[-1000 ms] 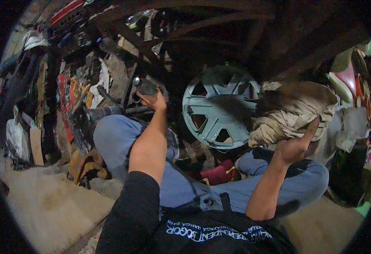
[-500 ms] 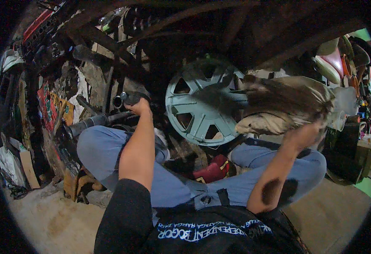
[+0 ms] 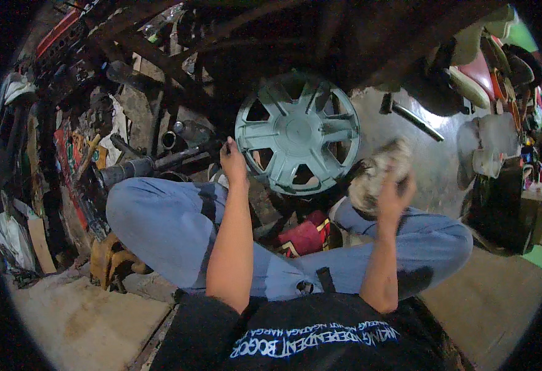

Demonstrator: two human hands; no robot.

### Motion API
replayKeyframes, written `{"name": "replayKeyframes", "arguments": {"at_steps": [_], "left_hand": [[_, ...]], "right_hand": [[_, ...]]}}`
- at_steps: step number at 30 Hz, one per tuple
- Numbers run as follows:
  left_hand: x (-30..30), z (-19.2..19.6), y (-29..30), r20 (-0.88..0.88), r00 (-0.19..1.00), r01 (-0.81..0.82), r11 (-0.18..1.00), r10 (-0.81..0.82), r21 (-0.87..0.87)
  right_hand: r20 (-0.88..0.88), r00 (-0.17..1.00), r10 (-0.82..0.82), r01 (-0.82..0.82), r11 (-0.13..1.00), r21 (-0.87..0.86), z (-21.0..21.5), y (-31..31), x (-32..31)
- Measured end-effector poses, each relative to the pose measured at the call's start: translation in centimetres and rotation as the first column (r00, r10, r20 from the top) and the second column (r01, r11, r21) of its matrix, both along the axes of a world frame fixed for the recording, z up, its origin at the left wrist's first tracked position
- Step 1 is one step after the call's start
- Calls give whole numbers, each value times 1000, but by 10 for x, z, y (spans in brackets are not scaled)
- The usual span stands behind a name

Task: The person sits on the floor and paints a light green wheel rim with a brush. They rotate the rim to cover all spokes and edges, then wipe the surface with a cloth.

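A pale green wheel cover (image 3: 297, 132) with wide spokes stands in front of my crossed legs, its face toward me. At its left rim is my left hand (image 3: 232, 162), fingers bent together near a dark bit that I cannot make out. My right hand (image 3: 396, 196) is closed on a crumpled, dirty light rag (image 3: 370, 181), blurred by motion, close to the lower right rim of the cover. A red and yellow packet or cloth (image 3: 305, 236) lies between my legs below the cover.
Metal pipes (image 3: 132, 171) and dark tools crowd the left. On the right, a dark bar (image 3: 418, 121) lies on a grey sheet-like surface (image 3: 435, 157). Clear plastic containers (image 3: 490, 157) and a dark box (image 3: 499, 207) stand farther right. Dark beams (image 3: 252, 31) cross overhead.
The rag in my right hand came down and left, uncovering the wheel cover and the grey surface. My left hand moved right, from the pipes to the cover's rim. The cover shifted slightly up.
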State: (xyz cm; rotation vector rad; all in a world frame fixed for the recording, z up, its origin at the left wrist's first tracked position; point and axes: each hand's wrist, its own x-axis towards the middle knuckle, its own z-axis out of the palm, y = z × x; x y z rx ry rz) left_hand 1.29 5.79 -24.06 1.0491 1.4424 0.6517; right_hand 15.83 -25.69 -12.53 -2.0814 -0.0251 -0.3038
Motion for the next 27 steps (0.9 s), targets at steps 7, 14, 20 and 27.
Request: {"name": "replayKeyframes", "arguments": {"at_steps": [7,14,20,27], "left_hand": [[11,-13,-8,-92,992,106,958,-84,268],[21,-4,-11,-141,988,117,924,-70,364],[27,2,-21,-166,986,67,969,-27,238],[30,-2,-23,-157,985,128,911,-71,393]], "right_hand": [[59,728,683,-658,721,-218,-32,121,-41],[-7,822,570,-498,713,-494,-69,160,-30],[-48,864,502,-418,660,-624,-97,199,-19],[-213,795,569,-574,590,-567,-106,202,-16]]}}
